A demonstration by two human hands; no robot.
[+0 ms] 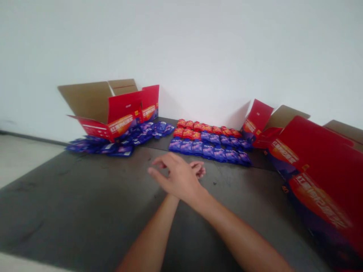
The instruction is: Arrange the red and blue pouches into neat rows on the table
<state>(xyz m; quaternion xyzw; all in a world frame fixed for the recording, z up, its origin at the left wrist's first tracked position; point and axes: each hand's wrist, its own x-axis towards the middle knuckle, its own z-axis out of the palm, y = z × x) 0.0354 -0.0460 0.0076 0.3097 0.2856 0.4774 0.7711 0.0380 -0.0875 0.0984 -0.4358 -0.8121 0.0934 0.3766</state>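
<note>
My right hand (180,175) reaches in from the lower right and crosses over my left wrist, above the dark grey table. Its thumb and fingers are apart, loosely bent, and hold nothing. Behind it my left hand (199,169) is partly hidden; the fingers that show are loosely curled, with no object visible in them. Just beyond both hands lie rows of small packets: purple packets (197,148) at the front and red packets (187,133) at the back. Neither hand touches them.
At the left, a heap of purple packets (121,151) lies around an open red carton (123,126). Another open carton (256,126) stands at the back right, and a larger red carton (326,170) fills the right side. A white wall (181,56) rises behind the table (85,200).
</note>
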